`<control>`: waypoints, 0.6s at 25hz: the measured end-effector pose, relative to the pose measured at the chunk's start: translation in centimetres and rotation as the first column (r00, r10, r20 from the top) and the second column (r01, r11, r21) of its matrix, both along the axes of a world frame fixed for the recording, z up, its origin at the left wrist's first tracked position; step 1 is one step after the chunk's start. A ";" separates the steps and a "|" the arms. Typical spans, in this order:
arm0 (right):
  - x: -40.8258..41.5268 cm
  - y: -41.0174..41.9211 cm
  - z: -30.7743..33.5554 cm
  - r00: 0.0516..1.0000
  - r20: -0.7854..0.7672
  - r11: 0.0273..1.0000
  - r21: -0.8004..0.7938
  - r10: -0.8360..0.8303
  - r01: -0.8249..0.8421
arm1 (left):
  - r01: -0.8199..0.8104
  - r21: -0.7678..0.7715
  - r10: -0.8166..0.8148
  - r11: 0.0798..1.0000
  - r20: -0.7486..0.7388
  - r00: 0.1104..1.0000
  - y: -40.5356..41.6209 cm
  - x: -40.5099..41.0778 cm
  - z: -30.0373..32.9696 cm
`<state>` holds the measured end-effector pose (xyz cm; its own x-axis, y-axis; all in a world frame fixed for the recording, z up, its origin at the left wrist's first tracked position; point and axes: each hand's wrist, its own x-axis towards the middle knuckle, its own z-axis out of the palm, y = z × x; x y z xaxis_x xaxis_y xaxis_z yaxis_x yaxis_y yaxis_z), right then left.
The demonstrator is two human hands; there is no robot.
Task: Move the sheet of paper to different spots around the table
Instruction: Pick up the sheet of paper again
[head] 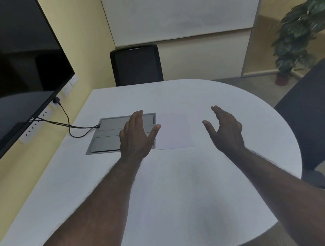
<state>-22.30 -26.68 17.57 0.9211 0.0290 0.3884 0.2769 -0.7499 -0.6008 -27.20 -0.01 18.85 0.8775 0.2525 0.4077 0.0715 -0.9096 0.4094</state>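
Sheet of paper [173,130] flat on white table [184,190], beside grey cable hatch [107,137], both hands spread, empty, left hand [136,138], right hand [225,129].

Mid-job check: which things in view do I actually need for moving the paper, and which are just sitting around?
Needed:
sheet of paper, flat between the hands
table
left hand, open
right hand, open

Just there:
grey cable hatch
black cables
wall screen
far chair
right chair
potted plant

No readable text anywhere; only a small, illegible white logo on the monitor [13,63] bezel
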 end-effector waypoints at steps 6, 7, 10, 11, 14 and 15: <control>4.1 -4.6 -0.2 0.999 -0.035 1.000 0.010 0.006 -0.006 | -0.050 0.003 0.050 0.999 -0.036 0.998 -4.0 3.3 0.2; 4.9 -4.9 -0.1 0.999 -0.036 1.000 0.014 0.008 -0.007 | -0.055 0.004 0.056 0.998 -0.041 0.998 -4.4 4.0 0.2; 7.3 -4.8 -0.8 0.999 -0.051 1.000 0.010 0.018 -0.018 | -0.070 0.014 0.071 0.997 -0.057 0.996 -4.6 6.2 -0.2; 8.2 -4.5 -1.1 0.998 -0.060 1.000 0.011 0.027 -0.026 | -0.073 0.018 0.074 0.997 -0.064 0.995 -4.5 6.9 -0.4; 11.0 -3.5 -2.2 0.996 -0.077 0.999 0.018 0.046 -0.045 | -0.078 0.022 0.079 0.997 -0.084 0.993 -3.8 9.7 -1.2; 12.0 -3.0 -2.6 0.996 -0.081 0.999 0.024 0.043 -0.041 | -0.078 0.021 0.080 0.997 -0.092 0.993 -3.3 10.7 -1.6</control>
<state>-10.30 -29.70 14.93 0.9479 0.0603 0.3129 0.2570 -0.7252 -0.6388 -16.46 -3.31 17.27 0.8894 0.3158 0.3305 0.1800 -0.9065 0.3818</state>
